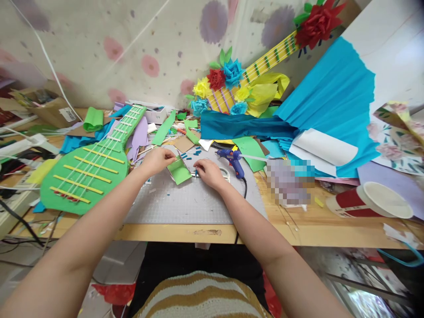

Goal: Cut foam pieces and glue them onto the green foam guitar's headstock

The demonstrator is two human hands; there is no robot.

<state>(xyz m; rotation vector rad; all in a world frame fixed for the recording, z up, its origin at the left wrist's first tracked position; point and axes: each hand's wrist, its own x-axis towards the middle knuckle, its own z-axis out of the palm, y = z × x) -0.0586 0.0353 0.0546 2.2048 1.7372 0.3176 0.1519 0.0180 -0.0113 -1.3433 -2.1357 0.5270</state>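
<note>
My left hand [161, 158] pinches the cut green card [179, 171] over the grey mat [188, 208], my right hand [209, 173] seemingly grips a blue bit [196, 173], and loose blue strips [197, 153] suggest unfinished work.

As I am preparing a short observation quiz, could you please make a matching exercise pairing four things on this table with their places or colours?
1. glue gun
2. paper cup
3. small green card piece
4. paper lute

A. at the left hand
B. green, with yellow strips
C. white and dark red
D. blue, just beyond the right hand

Pairs: 1-D, 2-C, 3-A, 4-B
</note>
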